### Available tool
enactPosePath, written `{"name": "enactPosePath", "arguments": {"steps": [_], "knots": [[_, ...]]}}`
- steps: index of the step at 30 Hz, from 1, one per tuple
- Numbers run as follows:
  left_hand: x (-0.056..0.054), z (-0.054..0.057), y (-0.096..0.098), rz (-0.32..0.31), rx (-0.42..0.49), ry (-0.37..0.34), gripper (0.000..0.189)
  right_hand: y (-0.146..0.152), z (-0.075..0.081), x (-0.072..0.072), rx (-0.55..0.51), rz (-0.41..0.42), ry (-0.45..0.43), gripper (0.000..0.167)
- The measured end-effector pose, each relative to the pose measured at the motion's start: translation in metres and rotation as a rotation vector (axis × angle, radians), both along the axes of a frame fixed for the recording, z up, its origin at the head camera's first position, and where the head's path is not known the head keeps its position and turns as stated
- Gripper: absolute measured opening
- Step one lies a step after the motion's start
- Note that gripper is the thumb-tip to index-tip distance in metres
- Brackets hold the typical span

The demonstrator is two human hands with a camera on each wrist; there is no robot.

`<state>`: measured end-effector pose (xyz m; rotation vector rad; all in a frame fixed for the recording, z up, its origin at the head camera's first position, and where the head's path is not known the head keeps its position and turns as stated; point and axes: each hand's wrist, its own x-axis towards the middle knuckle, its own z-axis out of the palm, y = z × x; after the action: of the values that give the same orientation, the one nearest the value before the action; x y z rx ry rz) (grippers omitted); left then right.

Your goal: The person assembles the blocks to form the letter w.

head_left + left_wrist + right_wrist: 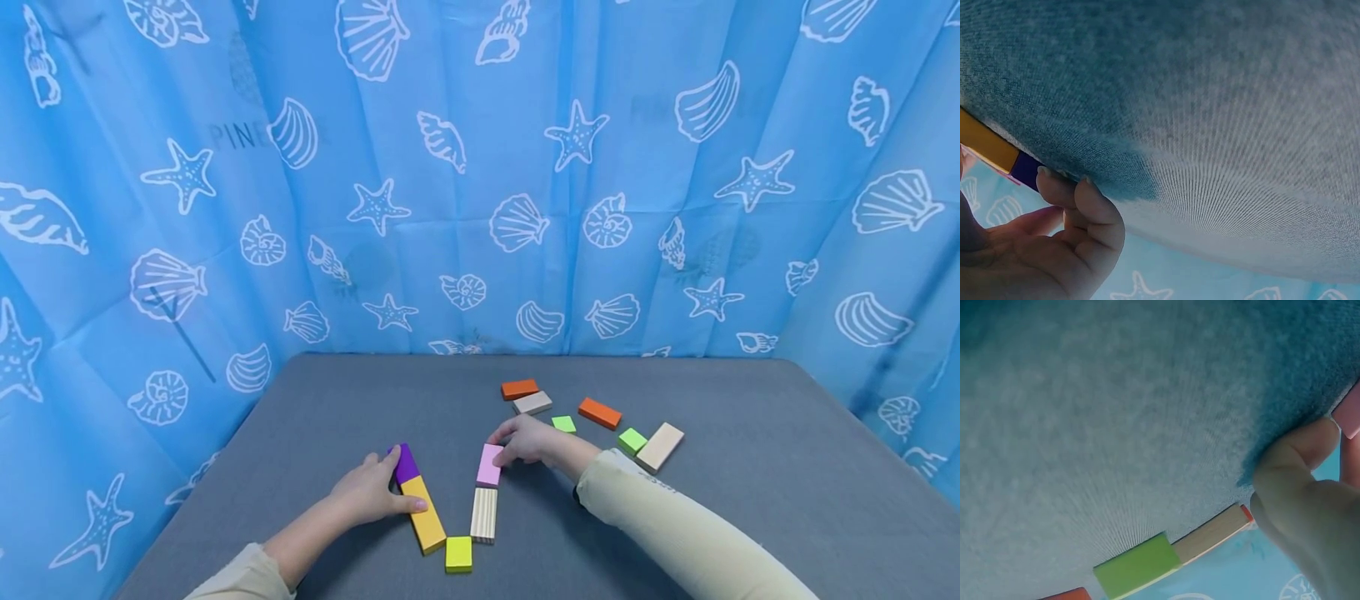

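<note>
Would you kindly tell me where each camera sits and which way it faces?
Head: worn on the head, facing forward and down across the table to the curtain; left hand, right hand and sleeves show.
Left wrist: worn there, facing the table by the purple block; the left hand's fingers show.
Right wrist: worn there, facing the table; the right hand's thumb shows beside the pink block.
Shared: purple block in head and left wrist; pink block in head and right wrist.
</note>
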<state>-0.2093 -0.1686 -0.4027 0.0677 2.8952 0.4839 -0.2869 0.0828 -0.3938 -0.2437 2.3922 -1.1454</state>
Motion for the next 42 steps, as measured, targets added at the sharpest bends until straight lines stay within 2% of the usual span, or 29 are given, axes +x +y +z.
{"name": "enactPosePath", "arguments": {"steps": [6,33,39,42], "knots": [[-0.001,0.001,0.0,0.0,0.005,-0.008,0.1,0.0,0.0,0.0,0.014,0.029,0.014,0.026],[-0.002,0.006,0.001,-0.01,0.001,-0.051,0.1,0.0,0.0,0.002,0.011,0.031,-0.016,0.027],[-0.003,0.003,-0.002,-0.008,0.034,-0.056,0.102,0.003,-0.001,0.003,-0.029,0.012,-0.021,0.026],[-0.002,0.003,-0.004,-0.004,0.053,-0.028,0.102,0.01,0.002,0.002,-0.064,0.001,-0.02,0.025]]}}
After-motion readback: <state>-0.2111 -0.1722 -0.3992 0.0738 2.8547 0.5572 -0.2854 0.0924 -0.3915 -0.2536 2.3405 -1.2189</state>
